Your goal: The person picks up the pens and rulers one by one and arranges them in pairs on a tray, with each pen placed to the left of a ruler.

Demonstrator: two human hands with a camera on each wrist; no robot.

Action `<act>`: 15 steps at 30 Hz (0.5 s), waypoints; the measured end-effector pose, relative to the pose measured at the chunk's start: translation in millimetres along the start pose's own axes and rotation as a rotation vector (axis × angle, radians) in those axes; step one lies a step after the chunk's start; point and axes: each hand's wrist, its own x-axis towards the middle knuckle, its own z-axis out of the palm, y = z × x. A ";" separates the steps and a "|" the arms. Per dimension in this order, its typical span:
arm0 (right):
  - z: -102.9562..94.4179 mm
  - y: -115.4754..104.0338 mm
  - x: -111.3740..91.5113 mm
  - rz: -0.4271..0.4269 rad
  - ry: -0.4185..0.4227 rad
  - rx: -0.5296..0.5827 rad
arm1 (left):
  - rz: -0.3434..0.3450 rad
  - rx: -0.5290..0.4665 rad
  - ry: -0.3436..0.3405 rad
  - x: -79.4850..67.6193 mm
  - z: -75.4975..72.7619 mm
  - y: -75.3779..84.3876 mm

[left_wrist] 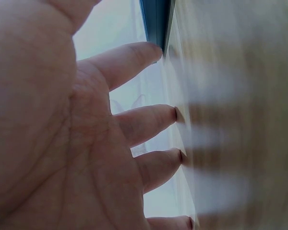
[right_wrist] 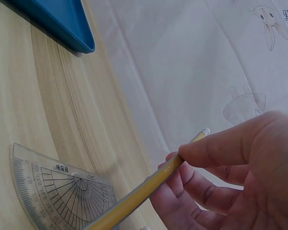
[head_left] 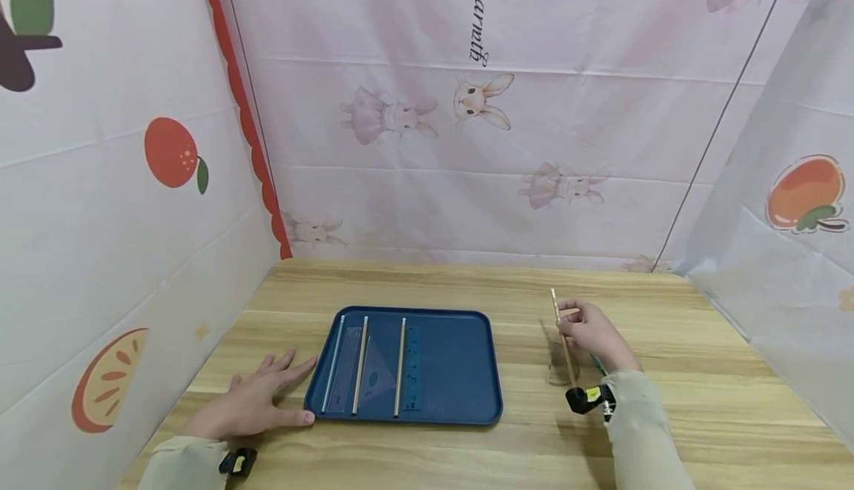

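My right hand (head_left: 596, 333) pinches a yellow pencil (right_wrist: 143, 189) between thumb and fingers, holding it raised over the table to the right of the tray. Below that pencil lies a clear protractor (right_wrist: 67, 191), partly covered by it in the right wrist view. My left hand (head_left: 256, 399) rests on the table with fingers spread, thumb and index fingertip right at the left edge of the blue tray (head_left: 460, 364). In the tray, side by side, lie a light-coloured pencil (head_left: 333, 364), a clear ruler (head_left: 345, 368), two yellow pencils (head_left: 360, 365), a clear set square (head_left: 375, 377) and a blue ruler (head_left: 413, 368).
A teal item (head_left: 597, 363) shows partly beneath the right wrist. The wooden table (head_left: 520, 445) is bordered by printed cloth walls (head_left: 427, 216) at the back and both sides. Each wrist carries a small black camera (head_left: 238, 462).
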 end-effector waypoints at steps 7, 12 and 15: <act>1.0 -2.6 0.1 0.002 0.009 -0.003 | 0.015 -0.001 0.006 -2.0 -1.6 3.5; 1.1 -4.1 0.7 -0.013 0.019 -0.021 | 0.021 -0.003 0.004 -1.9 -0.9 2.6; 1.3 -5.4 0.0 -0.026 0.022 -0.021 | 0.021 0.001 0.004 -1.3 -0.1 1.4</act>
